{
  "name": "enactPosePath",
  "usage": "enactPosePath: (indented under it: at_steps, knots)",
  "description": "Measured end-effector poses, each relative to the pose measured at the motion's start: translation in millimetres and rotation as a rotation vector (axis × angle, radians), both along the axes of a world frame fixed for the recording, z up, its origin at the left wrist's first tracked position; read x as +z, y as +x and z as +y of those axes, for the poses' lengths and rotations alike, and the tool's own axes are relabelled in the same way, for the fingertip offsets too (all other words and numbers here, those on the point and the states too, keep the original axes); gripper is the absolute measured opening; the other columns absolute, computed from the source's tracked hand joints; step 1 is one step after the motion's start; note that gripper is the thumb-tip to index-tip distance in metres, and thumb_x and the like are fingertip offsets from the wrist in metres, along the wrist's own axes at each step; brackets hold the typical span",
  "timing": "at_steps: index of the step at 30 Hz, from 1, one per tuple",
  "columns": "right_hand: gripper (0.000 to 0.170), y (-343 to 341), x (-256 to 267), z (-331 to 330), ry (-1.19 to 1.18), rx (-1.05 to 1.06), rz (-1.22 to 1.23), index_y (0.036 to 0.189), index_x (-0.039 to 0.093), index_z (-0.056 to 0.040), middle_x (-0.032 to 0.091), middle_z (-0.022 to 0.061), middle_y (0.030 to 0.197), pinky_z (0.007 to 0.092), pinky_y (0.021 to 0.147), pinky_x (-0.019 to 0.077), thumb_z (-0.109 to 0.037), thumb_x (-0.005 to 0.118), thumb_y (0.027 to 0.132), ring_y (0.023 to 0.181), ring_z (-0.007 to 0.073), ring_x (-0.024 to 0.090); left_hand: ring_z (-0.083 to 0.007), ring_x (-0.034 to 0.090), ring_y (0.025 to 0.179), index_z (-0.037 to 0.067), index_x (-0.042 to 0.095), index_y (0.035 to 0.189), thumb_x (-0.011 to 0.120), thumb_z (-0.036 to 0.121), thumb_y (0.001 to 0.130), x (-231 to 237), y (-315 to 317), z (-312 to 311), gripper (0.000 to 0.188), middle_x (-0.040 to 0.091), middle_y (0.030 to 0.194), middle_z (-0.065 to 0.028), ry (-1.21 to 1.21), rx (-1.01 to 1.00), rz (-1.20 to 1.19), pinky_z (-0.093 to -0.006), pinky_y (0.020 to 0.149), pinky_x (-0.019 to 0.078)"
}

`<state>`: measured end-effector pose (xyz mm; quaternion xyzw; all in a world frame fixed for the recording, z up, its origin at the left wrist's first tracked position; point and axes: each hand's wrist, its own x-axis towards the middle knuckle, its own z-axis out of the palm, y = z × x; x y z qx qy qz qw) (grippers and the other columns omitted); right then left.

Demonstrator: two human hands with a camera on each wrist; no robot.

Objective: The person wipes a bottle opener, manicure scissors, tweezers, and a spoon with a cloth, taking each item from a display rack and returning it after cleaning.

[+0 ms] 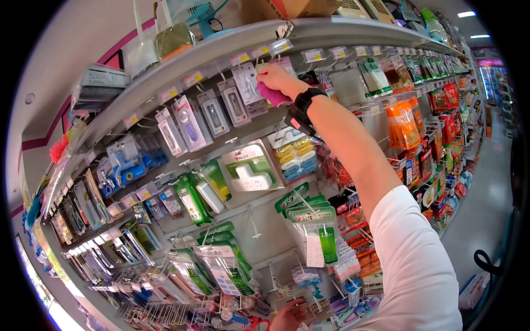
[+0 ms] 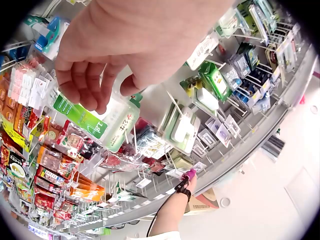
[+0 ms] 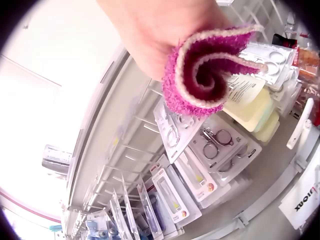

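My right hand [image 1: 280,78] is raised to the top row of pegs and grips a rolled magenta cloth [image 3: 195,75] with a pale edge. Its fingertips are at a carded pair of small scissors [image 1: 248,84]; the roll hides part of these packs in the right wrist view. More scissors packs [image 3: 216,142] hang just below the cloth. Low down at the bottom of the head view is my left hand [image 1: 290,316], holding nothing, fingers loosely bent. From the left wrist, those fingers overlap a green-and-white power strip pack [image 2: 82,117].
Pegs stick out all along the shelf wall. A white plug adapter pack [image 1: 251,175] and coloured bundles [image 1: 297,157] hang mid-wall. Orange snack bags [image 1: 404,122] fill the right side, beside the aisle floor [image 1: 488,182]. Above runs a ledge with a cardboard box [image 1: 270,10].
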<state>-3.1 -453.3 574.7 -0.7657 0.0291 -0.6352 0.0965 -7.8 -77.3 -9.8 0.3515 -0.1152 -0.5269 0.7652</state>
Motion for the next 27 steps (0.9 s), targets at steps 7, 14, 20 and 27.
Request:
enactPosePath:
  at_steps: [7, 14, 20, 27]
  knots:
    - [0.028, -8, 3, 6, 0.064, 0.035, 0.076, 0.082, 0.067, 0.0036, 0.065, 0.0185, 0.071, 0.04, 0.06, 0.0473, -0.025, 0.067, 0.08, 0.061, 0.0311, 0.061, -0.0165, 0.051, 0.069, 0.008, 0.064, 0.106, 0.061, 0.025, 0.088, -6, 6, -4, 0.025, 0.056, 0.077, -0.0007, 0.078, 0.104, 0.008, -0.0305, 0.064, 0.042]
    - [0.027, -34, -7, -5, 0.055, -0.42, -0.169, 0.091, 0.072, -0.007, 0.069, 0.0207, 0.086, 0.0447, 0.074, 0.0543, -0.03, 0.064, 0.08, 0.081, 0.0377, 0.067, -0.0171, 0.047, 0.067, 0.009, 0.061, 0.099, 0.059, 0.022, 0.09, -12, 1, -10, 0.016, 0.051, 0.073, -0.0008, 0.087, 0.159, 0.077, -0.0316, 0.062, 0.0409]
    - [0.038, -56, -46, 53, -0.047, -0.599, 0.209, 0.094, 0.069, -0.0024, 0.07, 0.0188, 0.093, 0.0408, 0.076, 0.0557, -0.038, 0.065, 0.082, 0.088, 0.0342, 0.069, -0.0179, 0.046, 0.066, 0.007, 0.06, 0.097, 0.058, 0.021, 0.092, -15, 2, -19, 0.015, 0.049, 0.072, -0.0026, 0.105, 0.167, 0.068, -0.032, 0.06, 0.0389]
    - [0.025, -29, -48, 21, -0.105, -0.647, 0.117, 0.094, 0.071, -0.004, 0.07, 0.0165, 0.091, 0.0412, 0.073, 0.056, -0.022, 0.061, 0.079, 0.088, 0.0328, 0.07, -0.0172, 0.047, 0.066, 0.008, 0.061, 0.096, 0.06, 0.021, 0.091, -26, -2, -17, 0.013, 0.05, 0.071, -0.0026, 0.061, 0.067, 0.149, -0.031, 0.061, 0.0394]
